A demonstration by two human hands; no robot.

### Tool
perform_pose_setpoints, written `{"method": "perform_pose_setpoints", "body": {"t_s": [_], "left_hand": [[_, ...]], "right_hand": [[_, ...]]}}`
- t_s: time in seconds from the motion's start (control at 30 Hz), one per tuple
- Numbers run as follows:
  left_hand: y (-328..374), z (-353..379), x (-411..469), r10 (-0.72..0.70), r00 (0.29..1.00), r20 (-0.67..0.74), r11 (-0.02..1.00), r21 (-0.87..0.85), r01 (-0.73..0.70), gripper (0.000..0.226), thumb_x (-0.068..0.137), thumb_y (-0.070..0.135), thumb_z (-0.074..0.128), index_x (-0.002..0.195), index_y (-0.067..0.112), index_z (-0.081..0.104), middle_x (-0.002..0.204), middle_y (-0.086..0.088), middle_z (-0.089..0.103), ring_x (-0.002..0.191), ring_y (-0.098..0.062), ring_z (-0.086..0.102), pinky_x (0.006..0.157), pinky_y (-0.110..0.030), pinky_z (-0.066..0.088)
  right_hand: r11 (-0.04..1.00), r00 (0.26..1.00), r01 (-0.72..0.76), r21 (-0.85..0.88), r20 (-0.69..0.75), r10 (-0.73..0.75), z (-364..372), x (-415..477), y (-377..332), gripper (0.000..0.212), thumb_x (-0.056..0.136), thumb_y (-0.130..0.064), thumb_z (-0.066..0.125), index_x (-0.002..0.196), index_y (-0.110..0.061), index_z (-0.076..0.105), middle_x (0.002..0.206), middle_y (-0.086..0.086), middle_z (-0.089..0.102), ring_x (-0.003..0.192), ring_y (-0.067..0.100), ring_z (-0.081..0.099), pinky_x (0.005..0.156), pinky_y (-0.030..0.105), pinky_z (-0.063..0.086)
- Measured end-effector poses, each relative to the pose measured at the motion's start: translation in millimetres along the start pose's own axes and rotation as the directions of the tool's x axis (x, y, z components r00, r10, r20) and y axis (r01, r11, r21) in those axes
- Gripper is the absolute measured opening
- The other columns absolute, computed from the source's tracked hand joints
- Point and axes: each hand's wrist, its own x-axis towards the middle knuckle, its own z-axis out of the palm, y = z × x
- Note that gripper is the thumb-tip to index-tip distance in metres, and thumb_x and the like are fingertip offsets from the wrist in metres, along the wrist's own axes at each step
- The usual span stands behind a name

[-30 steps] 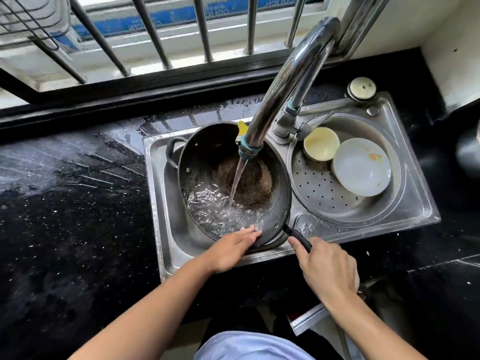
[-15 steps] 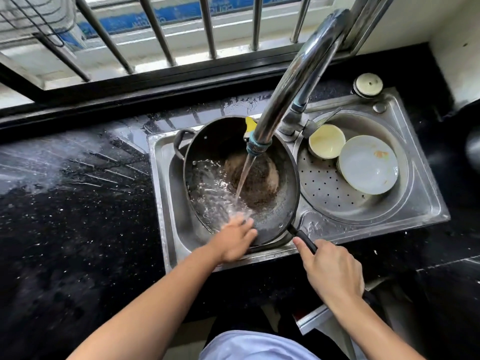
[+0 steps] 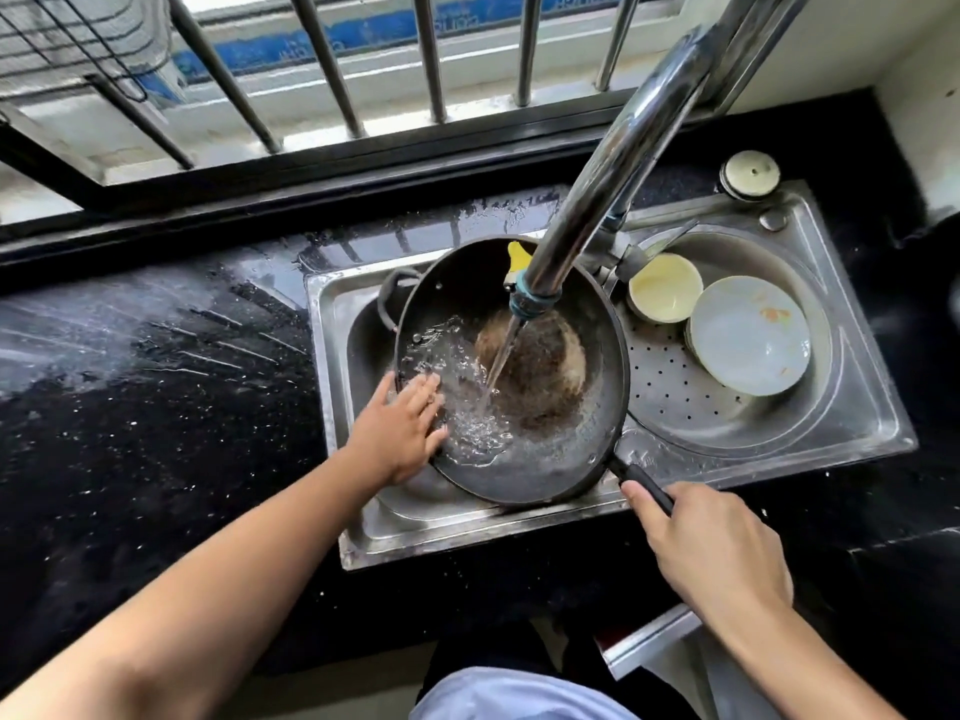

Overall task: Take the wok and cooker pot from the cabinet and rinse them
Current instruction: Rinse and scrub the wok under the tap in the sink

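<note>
Daylight is pouring through a barred window (image 3: 332,70) above a black speckled worktop (image 3: 130,407), whose wet far edge is reflecting the metal bars (image 3: 431,54). A wire rack (image 3: 67,39) is hanging at the window's left corner. A pale wall (image 3: 919,70) is meeting the worktop at its far right corner, beside a steel double sink (image 3: 857,407).

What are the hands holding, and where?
The right hand grips the wok by its black handle. The left hand holds nothing.
</note>
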Motion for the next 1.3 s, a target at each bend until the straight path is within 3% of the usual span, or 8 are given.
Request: {"method": "perform_pose_setpoints", "body": {"t_s": [0.17, 0.37, 0.47, 0.6, 0.83, 1.0, 1.1, 1.3], "left_hand": [[29.1, -13.6, -4.8, -0.108, 0.994, 0.031, 0.971, -0.209, 0.113, 0.072, 0.108, 0.051, 0.013, 0.163, 0.007, 0.022, 0.175, -0.014, 0.008, 0.162, -0.028, 0.002, 0.128, -0.056, 0.000], [76.5, -29.0, -23.1, 0.153, 0.964, 0.216, 0.715, -0.698, 0.043, 0.059, 0.112, 0.039, 0.029, 0.162, 0.009, 0.030, 0.171, -0.027, -0.005, 0.161, -0.033, -0.005, 0.127, -0.034, 0.001], [60.9, -26.3, -28.1, 0.091, 0.983, 0.159, 0.783, -0.621, 0.028, 0.055, 0.110, 0.038, 0.031, 0.162, 0.021, 0.035, 0.174, -0.014, 0.014, 0.161, -0.028, 0.010, 0.130, -0.038, 0.009], [41.4, -30.1, -16.7, -0.140, 0.987, 0.081, 0.890, -0.426, 0.161, 0.059, 0.097, 0.042, 0.044, 0.149, 0.014, 0.042, 0.158, -0.018, 0.035, 0.145, -0.039, 0.036, 0.111, -0.051, 0.045], [-10.9, -41.9, 27.1, -0.104, 0.994, -0.027, 0.982, -0.163, 0.099, 0.071, 0.094, 0.039, 0.050, 0.160, 0.021, 0.033, 0.162, -0.009, 0.039, 0.141, -0.031, 0.042, 0.110, -0.045, 0.043], [14.7, -57.1, 37.4, -0.006, 0.984, 0.180, 0.953, -0.297, 0.060, 0.054, 0.097, 0.038, 0.047, 0.151, 0.032, 0.048, 0.169, 0.003, 0.030, 0.150, -0.035, 0.033, 0.119, -0.057, 0.027], [29.8, -69.1, 34.8, 0.093, 0.943, 0.321, 0.943, -0.332, 0.020, 0.044, 0.102, 0.033, 0.048, 0.140, 0.017, 0.062, 0.153, -0.013, 0.055, 0.136, -0.036, 0.053, 0.113, -0.040, 0.041], [17.7, -115.1, -9.0, 0.045, 0.904, 0.424, 0.958, -0.276, 0.082, 0.050, 0.107, 0.038, 0.042, 0.146, 0.010, 0.056, 0.149, -0.020, 0.058, 0.134, -0.033, 0.057, 0.106, -0.031, 0.041]], "right_hand": [[1.000, 0.999, 0.027, -0.012, 0.021, -0.027, -19.1, 11.7, 2.5, 0.063, 0.087, -0.076, 0.034, 0.069, -0.021, 0.058, 0.060, -0.007, 0.050, 0.070, 0.029, 0.061, 0.057, 0.034, 0.040], [0.994, 0.988, -0.027, 0.105, 0.151, 0.010, -18.7, 13.4, 1.7, 0.062, 0.085, -0.075, 0.042, 0.064, -0.018, 0.056, 0.062, -0.010, 0.054, 0.056, 0.016, 0.048, 0.054, 0.033, 0.039], [0.993, 0.983, -0.009, 0.117, 0.182, -0.013, -21.4, 12.1, 1.1, 0.060, 0.087, -0.072, 0.041, 0.066, -0.018, 0.053, 0.066, -0.008, 0.055, 0.055, 0.010, 0.046, 0.050, 0.031, 0.036], [0.991, 0.973, 0.019, 0.129, 0.224, -0.048, -25.0, 6.3, 2.0, 0.058, 0.086, -0.071, 0.039, 0.067, -0.017, 0.052, 0.068, -0.007, 0.057, 0.060, 0.012, 0.053, 0.052, 0.033, 0.042], [0.984, 0.917, -0.077, 0.163, 0.400, 0.006, -16.1, -7.0, 3.9, 0.059, 0.080, -0.073, 0.046, 0.066, -0.017, 0.055, 0.071, -0.003, 0.061, 0.065, 0.016, 0.060, 0.060, 0.032, 0.048], [0.955, 0.899, -0.146, 0.256, 0.437, 0.020, -5.6, -15.5, -2.8, 0.065, 0.074, -0.076, 0.045, 0.056, -0.014, 0.052, 0.059, -0.002, 0.061, 0.058, 0.013, 0.060, 0.057, 0.029, 0.047], [0.945, 0.895, -0.149, 0.292, 0.445, 0.004, -3.5, -18.8, -3.1, 0.069, 0.072, -0.078, 0.047, 0.048, -0.014, 0.043, 0.048, -0.004, 0.049, 0.046, 0.008, 0.047, 0.049, 0.023, 0.037], [0.919, 0.880, -0.158, 0.360, 0.473, -0.035, 4.0, -23.4, -3.7, 0.071, 0.070, -0.081, 0.050, 0.048, -0.015, 0.038, 0.040, -0.005, 0.041, 0.039, 0.007, 0.040, 0.046, 0.027, 0.033]]}}
